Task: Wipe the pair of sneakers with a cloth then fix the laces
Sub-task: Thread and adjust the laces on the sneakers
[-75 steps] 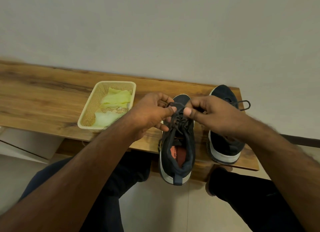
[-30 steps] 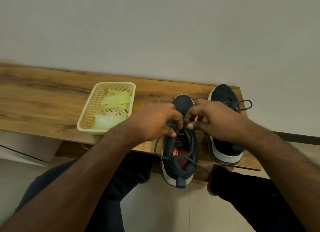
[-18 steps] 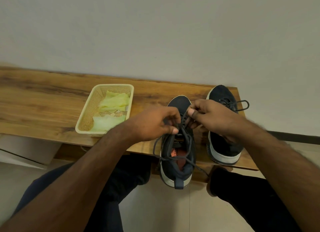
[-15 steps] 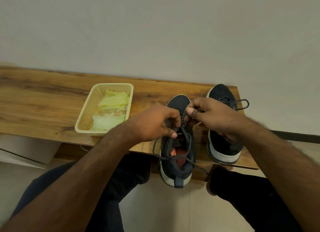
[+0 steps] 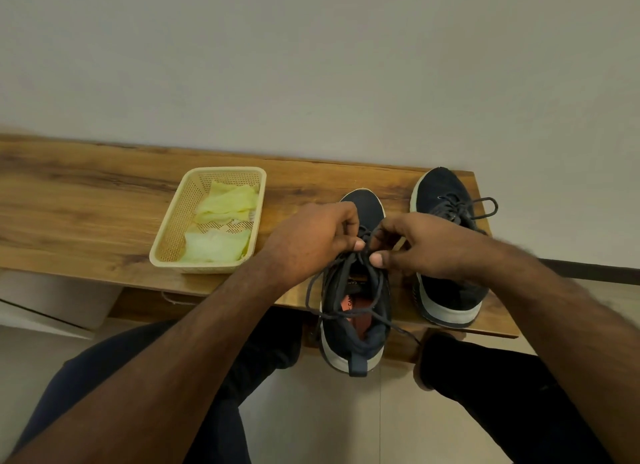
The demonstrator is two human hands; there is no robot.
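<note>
Both hands are on the near sneaker [image 5: 356, 311], which sits at the front edge of the bench [image 5: 86, 207] with its heel hanging off toward the person. The left hand [image 5: 308, 242] pinches the lace [image 5: 332, 290] between thumb and curled fingers just above the tongue; the right hand [image 5: 426, 245] does the same from the other side, thumb tip pressed down on the strand. Loose ends trail across the shoe's opening and off its heel, so no bow is formed yet, and this knot looks to be midway.

Just right of that shoe stands the second sneaker [image 5: 450, 283], toe to the wall, its lace [image 5: 485, 207] showing a loop out to the side. It looks tied already, though the knot itself is too small to confirm.

Left of the near sneaker, well apart, the basket [image 5: 169, 231] holds the yellow-green cloths [image 5: 221, 221], put down and out of use. By the look of it, wiping is finished and the laces are the last job, with this one shoe left to tie.
</note>
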